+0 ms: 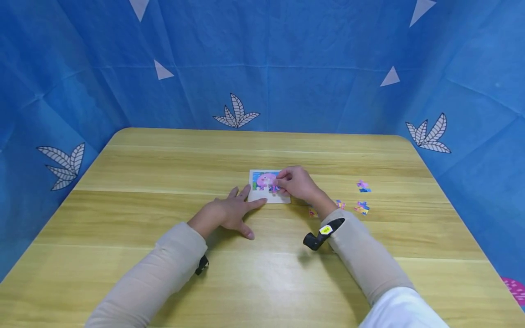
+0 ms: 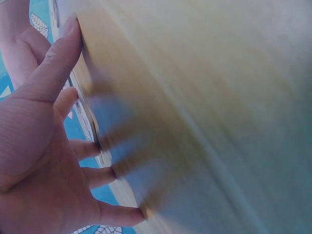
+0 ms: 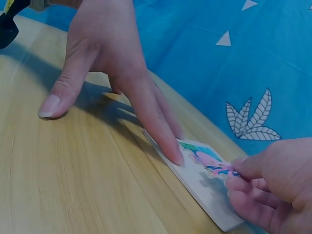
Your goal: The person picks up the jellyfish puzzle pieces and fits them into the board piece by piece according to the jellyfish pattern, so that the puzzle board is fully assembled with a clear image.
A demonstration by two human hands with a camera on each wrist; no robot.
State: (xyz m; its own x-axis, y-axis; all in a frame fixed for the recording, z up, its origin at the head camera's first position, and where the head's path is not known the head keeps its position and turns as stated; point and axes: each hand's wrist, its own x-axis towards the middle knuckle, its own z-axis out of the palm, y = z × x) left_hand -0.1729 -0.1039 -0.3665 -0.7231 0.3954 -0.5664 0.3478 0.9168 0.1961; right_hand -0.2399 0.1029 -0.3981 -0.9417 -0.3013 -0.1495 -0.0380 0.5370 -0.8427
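A small white-framed jigsaw puzzle board (image 1: 257, 197) lies on the table, its upper part filled with a pink cartoon picture and its lower part bare white. My left hand (image 1: 233, 212) is spread at the board's left side, with fingertips touching its near left edge; in the left wrist view the left hand (image 2: 39, 146) has its fingers apart and grips nothing. My right hand (image 1: 298, 183) reaches over the board's right side. Between thumb and fingers it pinches a pink-and-blue puzzle piece (image 3: 220, 170), held at the picture's lower edge; whether it is seated is unclear.
To the right on the wooden table (image 1: 164, 273) lie several loose puzzle pieces, among them an upper one (image 1: 363, 186) and a lower one (image 1: 362, 208); others are partly behind the right forearm. A blue patterned cloth (image 1: 287, 68) hangs behind the table.
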